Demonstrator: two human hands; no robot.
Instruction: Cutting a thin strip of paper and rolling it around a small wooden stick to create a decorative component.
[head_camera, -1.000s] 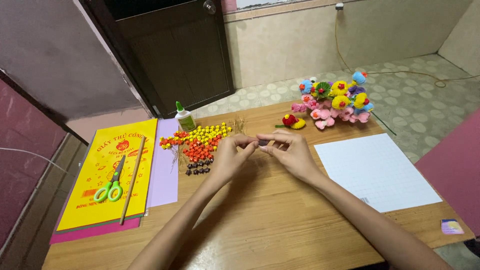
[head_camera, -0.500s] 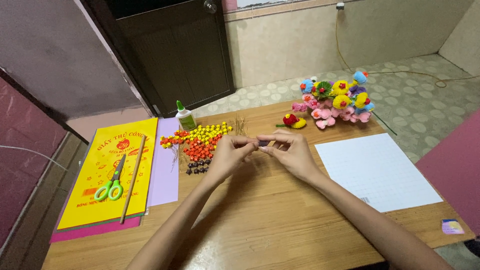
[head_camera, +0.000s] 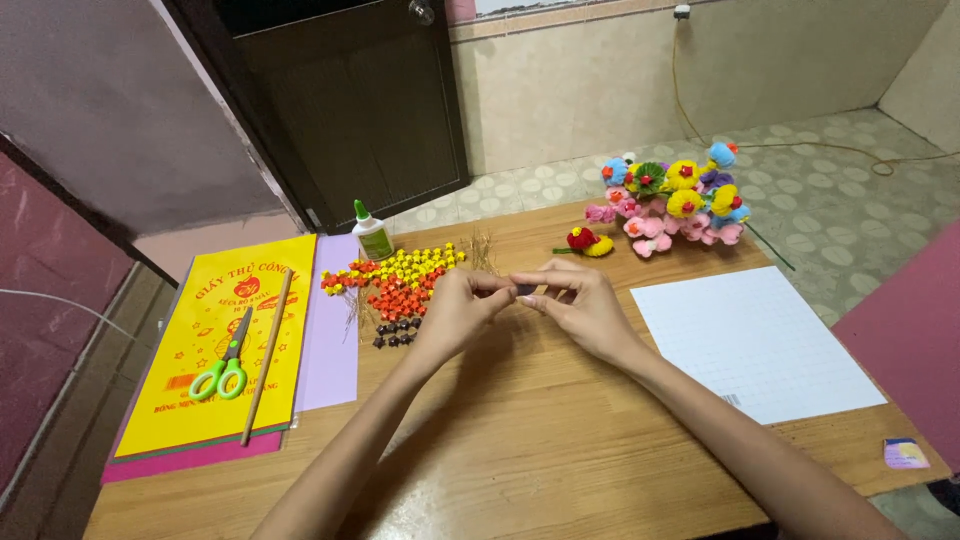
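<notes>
Wooden table (head_camera: 520, 440): both hands (head_camera: 525, 295) still pinch strip (head_camera: 526, 289).

Single view: head-worn camera, looking forward and down from close above the wooden surface (head_camera: 520, 440), facing the door (head_camera: 350, 110) and tiled floor (head_camera: 850, 190) beyond.

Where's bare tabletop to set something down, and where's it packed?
Free: the near table strip between the paper pad and white sheet, under the forearms. Crowded: the far edge, with glue bottle, paper stars and flower bunch. Left hand and right hand meet mid-table on a small piece.
</notes>
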